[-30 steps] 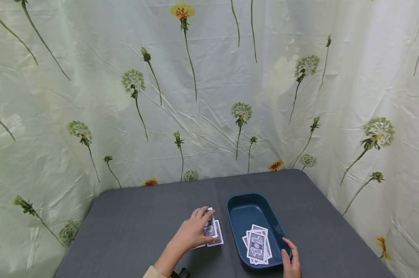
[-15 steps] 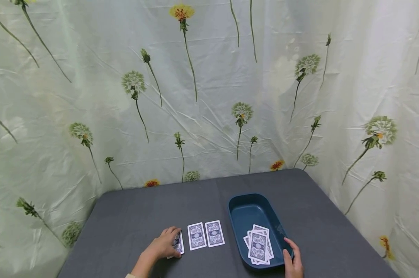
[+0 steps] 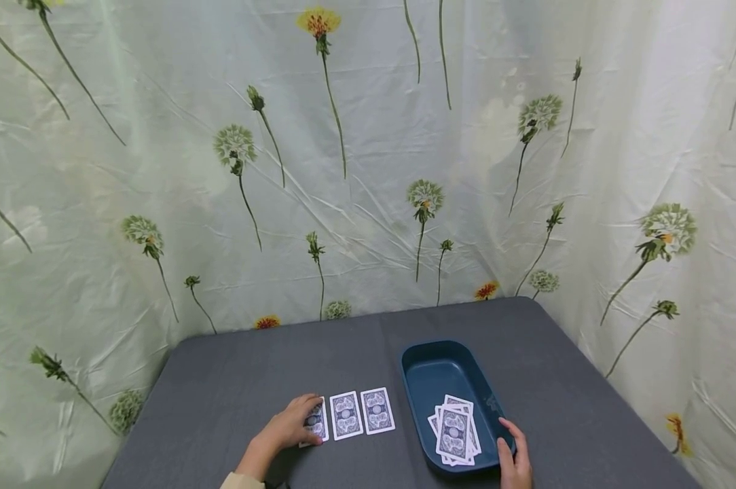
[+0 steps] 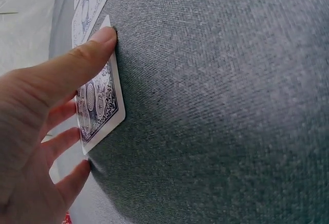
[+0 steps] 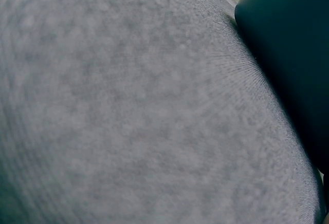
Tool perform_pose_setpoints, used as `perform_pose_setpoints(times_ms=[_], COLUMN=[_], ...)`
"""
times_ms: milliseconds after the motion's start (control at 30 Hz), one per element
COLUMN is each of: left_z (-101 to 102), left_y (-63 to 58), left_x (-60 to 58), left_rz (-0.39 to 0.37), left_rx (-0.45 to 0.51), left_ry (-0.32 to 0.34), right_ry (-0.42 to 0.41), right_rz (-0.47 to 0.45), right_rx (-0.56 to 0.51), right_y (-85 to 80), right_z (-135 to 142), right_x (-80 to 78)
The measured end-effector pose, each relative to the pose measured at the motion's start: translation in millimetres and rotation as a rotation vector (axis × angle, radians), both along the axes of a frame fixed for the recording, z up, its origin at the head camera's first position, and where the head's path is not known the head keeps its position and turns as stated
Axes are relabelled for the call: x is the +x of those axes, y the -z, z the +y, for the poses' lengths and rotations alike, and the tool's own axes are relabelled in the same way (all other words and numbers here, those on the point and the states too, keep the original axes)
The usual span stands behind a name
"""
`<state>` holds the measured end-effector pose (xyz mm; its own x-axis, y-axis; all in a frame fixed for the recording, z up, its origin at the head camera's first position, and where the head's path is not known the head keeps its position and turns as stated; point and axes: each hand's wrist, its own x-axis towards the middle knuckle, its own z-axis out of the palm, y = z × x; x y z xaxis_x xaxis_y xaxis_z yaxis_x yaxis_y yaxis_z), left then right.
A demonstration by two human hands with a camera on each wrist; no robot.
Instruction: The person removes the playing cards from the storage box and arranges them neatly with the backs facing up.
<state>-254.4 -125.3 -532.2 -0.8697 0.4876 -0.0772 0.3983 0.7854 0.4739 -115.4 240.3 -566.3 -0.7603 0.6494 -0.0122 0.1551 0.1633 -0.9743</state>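
Thumb and fingers of the left hand (image 3: pixel 287 422) span a face-down playing card (image 3: pixel 316 418) at its near and far ends. In the left wrist view this card (image 4: pixel 105 112) lies at the cloth, with the thumb on its near edge. Two more face-down cards lie to its right, a middle card (image 3: pixel 346 415) and a right-hand card (image 3: pixel 377 410). At the right, the right hand (image 3: pixel 516 460) grips the near right rim of a dark blue tray (image 3: pixel 432 377). Inside the tray's near end is a loose pile of face-down cards (image 3: pixel 453 432).
A dark grey cloth (image 3: pixel 240 370) covers the table. Behind and beside it hangs a pale curtain (image 3: pixel 368 136) printed with dandelions. The tray's outer wall (image 5: pixel 293 54) fills the upper right of the right wrist view.
The left hand has gone from above the two right-hand cards to the left end of the row, then shifted its card slightly right, closer to the middle card. The right hand stays at the tray.
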Motion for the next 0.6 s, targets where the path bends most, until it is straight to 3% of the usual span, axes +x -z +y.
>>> perform_pose_setpoints(times_ms=[167, 267, 367, 467, 600], left_z=[1, 12, 36, 70, 123], left_y=[-2.4, -14.7, -33.2, -52.5, -71.0], left_x=[0.6, 3.1, 6.9, 12.5, 24.5], left_rz=[0.019, 0.043, 0.095, 0.176, 0.261], left_rx=[-0.011, -0.058, -0.072, -0.062, -0.112], left_ry=[-0.031, -0.066, -0.061, 0.028, 0.203], right_ry=[0.026, 0.036, 0.049, 0.051, 0.05], right_rz=[0.071, 0.116, 0.122, 0.099, 0.086], right_rx=[0.047, 0.075, 0.075, 0.066, 0.067], right_y=[1.0, 1.0, 0.7, 0.1, -0.8], right_z=[-3, -4, -5, -5, -5], right_x=[0.6, 1.1, 1.5, 1.7, 0.5])
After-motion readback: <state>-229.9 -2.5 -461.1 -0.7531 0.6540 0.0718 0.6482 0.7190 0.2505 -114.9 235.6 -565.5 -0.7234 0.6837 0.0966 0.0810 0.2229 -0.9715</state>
